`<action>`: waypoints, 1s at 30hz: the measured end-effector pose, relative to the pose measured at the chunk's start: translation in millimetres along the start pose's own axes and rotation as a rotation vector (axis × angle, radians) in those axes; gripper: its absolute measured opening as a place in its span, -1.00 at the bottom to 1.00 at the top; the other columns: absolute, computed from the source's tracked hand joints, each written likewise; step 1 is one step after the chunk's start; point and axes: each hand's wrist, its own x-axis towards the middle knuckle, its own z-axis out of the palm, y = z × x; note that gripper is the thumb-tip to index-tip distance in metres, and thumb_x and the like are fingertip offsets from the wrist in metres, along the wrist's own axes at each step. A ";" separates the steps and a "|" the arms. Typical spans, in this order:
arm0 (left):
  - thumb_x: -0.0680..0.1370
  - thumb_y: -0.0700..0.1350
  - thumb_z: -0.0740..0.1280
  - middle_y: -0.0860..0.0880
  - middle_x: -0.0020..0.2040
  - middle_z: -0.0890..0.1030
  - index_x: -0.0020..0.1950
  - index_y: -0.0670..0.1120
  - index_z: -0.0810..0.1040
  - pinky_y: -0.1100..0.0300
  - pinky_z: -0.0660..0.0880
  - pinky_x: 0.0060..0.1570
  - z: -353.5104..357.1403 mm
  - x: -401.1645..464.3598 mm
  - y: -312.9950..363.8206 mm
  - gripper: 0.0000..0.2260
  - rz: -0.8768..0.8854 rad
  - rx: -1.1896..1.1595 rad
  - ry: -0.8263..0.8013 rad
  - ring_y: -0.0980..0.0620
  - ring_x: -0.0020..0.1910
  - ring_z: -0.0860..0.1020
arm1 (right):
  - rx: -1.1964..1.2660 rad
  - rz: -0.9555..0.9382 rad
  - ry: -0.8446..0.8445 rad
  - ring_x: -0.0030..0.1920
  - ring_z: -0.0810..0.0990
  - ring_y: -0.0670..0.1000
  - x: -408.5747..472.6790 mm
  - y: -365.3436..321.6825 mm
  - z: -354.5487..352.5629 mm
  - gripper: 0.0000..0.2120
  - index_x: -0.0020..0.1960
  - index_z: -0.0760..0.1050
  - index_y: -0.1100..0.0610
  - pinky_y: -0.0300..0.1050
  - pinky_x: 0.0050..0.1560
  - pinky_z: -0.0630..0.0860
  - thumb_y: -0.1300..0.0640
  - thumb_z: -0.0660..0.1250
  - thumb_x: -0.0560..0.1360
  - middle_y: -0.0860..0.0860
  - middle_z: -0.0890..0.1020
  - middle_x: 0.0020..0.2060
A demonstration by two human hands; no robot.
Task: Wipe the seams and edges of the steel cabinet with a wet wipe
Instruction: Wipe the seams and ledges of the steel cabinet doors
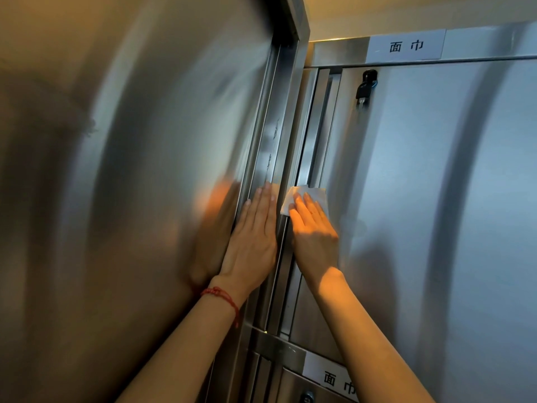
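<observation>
At vertical seam between two doors of steel cabinet [421,199]: your right hand [315,231] lay flat, fingers straight, pressing wet wipe [305,194] against door edge; wipe showed above fingertips. Your left hand [254,239] lay flat on adjoining frame, fingers straight, holding nothing. Wipe judged light, limp, damp, likely to bunch or slide on smooth steel; palm pressure suited it better than pinch. Padlock [365,85] hung above, well apart.

head view | faces forward, seemingly tilted up | close to steel cabinet [421,199] | only view
</observation>
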 end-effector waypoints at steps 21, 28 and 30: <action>0.53 -0.04 0.24 -0.20 0.44 0.28 0.44 -0.21 0.23 0.02 0.20 0.39 -21.6 15.0 0.2 -0.47 0.063 0.338 0.026 -0.12 0.43 0.25 | 0.042 0.033 -0.016 0.01 0.63 0.22 5.8 0.9 -1.5 -0.53 -0.02 0.63 0.34 0.15 -0.07 0.58 0.42 0.61 0.09 0.25 0.64 0.00; 0.55 -0.09 0.04 -0.22 0.44 0.27 0.44 -0.22 0.23 0.00 0.20 0.39 -22.4 21.7 -1.2 -0.53 0.074 0.350 0.042 -0.12 0.43 0.24 | 0.040 0.038 0.024 0.01 0.64 0.20 1.2 -2.3 0.9 -0.53 -0.02 0.64 0.33 0.09 -0.04 0.55 0.37 0.63 0.09 0.24 0.65 -0.01; 0.57 -0.11 -0.02 -0.24 0.47 0.18 0.46 -0.25 0.12 0.00 0.12 0.41 -20.2 20.8 -2.8 -0.53 0.067 0.351 0.051 -0.13 0.46 0.17 | 0.036 0.028 0.023 0.01 0.64 0.19 -2.5 -4.0 1.8 -0.54 -0.02 0.64 0.33 0.08 -0.02 0.55 0.35 0.63 0.10 0.23 0.65 -0.01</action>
